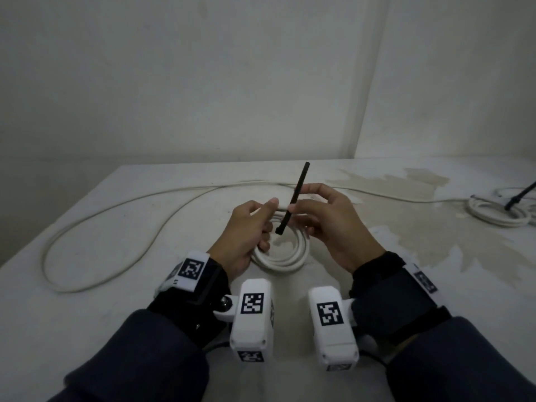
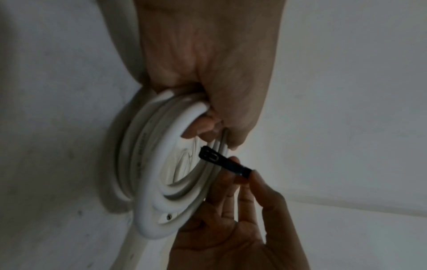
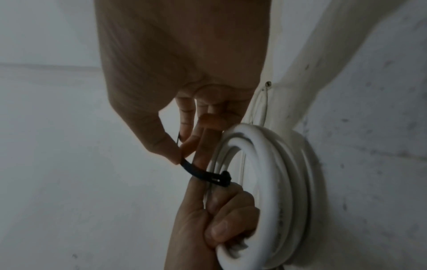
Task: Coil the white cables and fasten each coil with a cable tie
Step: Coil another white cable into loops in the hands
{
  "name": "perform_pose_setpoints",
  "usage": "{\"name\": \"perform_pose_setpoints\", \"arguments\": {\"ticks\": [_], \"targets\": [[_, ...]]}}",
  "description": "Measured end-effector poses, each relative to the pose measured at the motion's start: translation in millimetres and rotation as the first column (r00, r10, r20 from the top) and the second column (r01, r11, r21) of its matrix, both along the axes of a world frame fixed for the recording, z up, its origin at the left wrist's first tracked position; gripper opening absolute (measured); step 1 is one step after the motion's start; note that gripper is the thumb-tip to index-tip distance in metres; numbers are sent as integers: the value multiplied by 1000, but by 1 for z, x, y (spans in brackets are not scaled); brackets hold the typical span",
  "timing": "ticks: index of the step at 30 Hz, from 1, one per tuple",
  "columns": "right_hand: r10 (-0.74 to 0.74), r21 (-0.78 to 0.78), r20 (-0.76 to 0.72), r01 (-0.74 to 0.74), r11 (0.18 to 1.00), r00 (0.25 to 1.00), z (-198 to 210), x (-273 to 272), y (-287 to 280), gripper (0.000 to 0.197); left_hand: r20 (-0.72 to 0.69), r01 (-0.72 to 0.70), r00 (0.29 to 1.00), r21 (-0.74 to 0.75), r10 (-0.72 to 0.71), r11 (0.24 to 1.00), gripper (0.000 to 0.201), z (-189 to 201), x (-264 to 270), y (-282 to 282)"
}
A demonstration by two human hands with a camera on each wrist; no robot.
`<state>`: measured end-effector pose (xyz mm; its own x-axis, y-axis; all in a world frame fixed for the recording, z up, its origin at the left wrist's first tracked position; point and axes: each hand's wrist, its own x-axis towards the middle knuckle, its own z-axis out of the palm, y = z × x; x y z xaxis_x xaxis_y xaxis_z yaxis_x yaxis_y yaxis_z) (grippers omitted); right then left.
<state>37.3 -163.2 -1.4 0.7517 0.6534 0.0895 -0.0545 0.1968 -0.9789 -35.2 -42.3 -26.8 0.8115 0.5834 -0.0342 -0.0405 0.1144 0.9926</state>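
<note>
Your table [image 1: 121,300] is white, with worn tan patches on its right half. On it lie a loose white cable [image 1: 95,216], a coil [image 1: 282,256] before you, and another coil [image 1: 493,211] far right.

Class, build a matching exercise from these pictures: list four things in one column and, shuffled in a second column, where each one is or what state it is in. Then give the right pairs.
Things
1. black cable tie
2. near coil
3. far coil
4. loose cable

States
A. lies uncoiled in a long loop on the table
B. pinched in the right hand
C. gripped by the left hand
D. rests at the table's right edge, a black tie on it

Pairs: 1-B, 2-C, 3-D, 4-A
</note>
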Motion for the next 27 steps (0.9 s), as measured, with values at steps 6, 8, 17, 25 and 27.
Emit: {"name": "perform_pose_setpoints", "arguments": {"ticks": [6, 8, 17, 25, 27], "targets": [[7, -8, 188, -5, 1000, 982, 2, 0, -4, 23, 5, 16, 1000, 5, -16, 1000, 29, -1, 2, -5], [3, -28, 253, 4, 1000, 968, 2, 0, -3, 25, 5, 18, 1000, 6, -18, 1000, 29, -1, 2, -5], [-6, -70, 422, 39, 997, 906, -6, 7, -1, 25, -4, 26, 1000, 9, -26, 1000, 28, -1, 3, -6], [62, -143, 437, 1, 990, 898, -9, 9, -6, 27, -9, 82, 997, -14, -82, 997, 26, 0, 3, -11], [67, -153, 448, 2, 988, 892, -11, 11, -7, 30, -9, 95, 995, -37, -95, 995, 26, 0, 2, -11]]}}
